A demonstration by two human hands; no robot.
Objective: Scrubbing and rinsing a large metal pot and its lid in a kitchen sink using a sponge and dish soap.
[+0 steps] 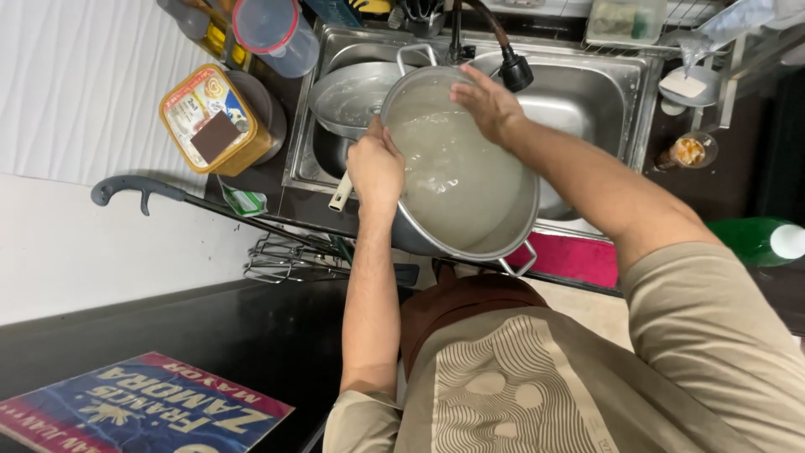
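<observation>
Large steel pot [461, 168] tilted over the sink [625, 101], mouth facing up toward the camera, cloudy water inside. Left hand [375, 164] grips the near-left rim, closed; right hand [489, 102] lies open-fingered on the far rim. Left of the pot: pan [352, 96], yellow tub [214, 122]. Faucet head [516, 71] just behind.

The large round steel pot [459, 172] hides much of the double steel sink [587, 88] beneath it. The round clear plastic container [277, 33] and the green bottle [759, 239] are cut off by the frame edges. The flat blue-and-red printed poster [142, 407] runs off the bottom edge.
</observation>
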